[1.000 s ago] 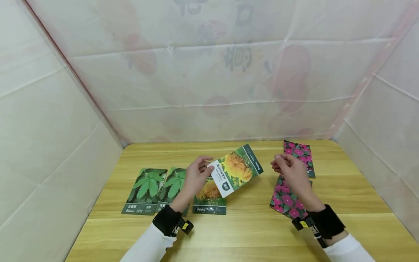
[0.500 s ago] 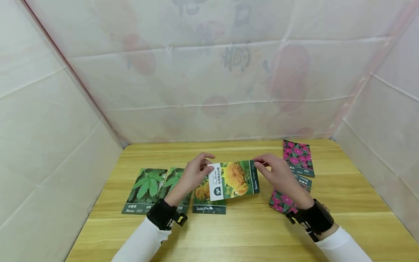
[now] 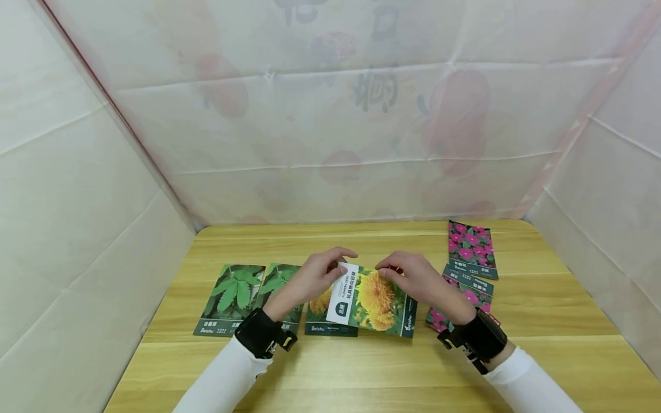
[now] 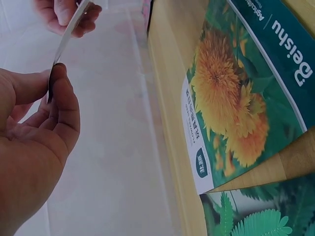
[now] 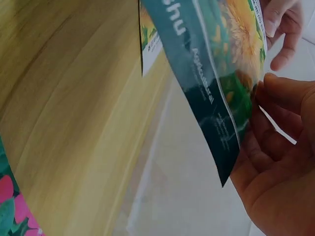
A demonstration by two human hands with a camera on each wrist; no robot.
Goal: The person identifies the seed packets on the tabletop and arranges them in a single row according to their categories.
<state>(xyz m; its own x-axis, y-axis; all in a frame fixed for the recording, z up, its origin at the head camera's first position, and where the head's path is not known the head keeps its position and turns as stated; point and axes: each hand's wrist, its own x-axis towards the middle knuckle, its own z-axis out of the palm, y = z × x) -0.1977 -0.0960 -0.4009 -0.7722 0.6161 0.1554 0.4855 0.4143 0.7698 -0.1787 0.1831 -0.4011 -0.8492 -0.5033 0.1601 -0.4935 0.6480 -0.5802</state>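
Note:
A seed packet with yellow sunflowers (image 3: 379, 298) hangs above the table between both hands. My left hand (image 3: 314, 280) pinches its white end between thumb and fingers. My right hand (image 3: 420, 282) pinches its upper long edge, as the right wrist view also shows with the thumb on the packet's printed face (image 5: 236, 54). Beneath and to the left, a second sunflower seed packet (image 4: 231, 98) lies on the table, partly covered in the head view by the held one. Beside it, two green-leaf seed packets (image 3: 232, 295) lie flat, the right one partly behind my left arm.
On the right of the wooden table (image 3: 330, 373) lie two seed packets with pink flowers; the far packet (image 3: 471, 246) overlaps the near packet (image 3: 472, 295), which my right wrist partly hides. White sheeting (image 3: 330, 143) walls the back and both sides.
My right hand has come in from the right, taken hold of the packet's far end, then shifted left along its upper edge. The packet has turned and lowered slightly.

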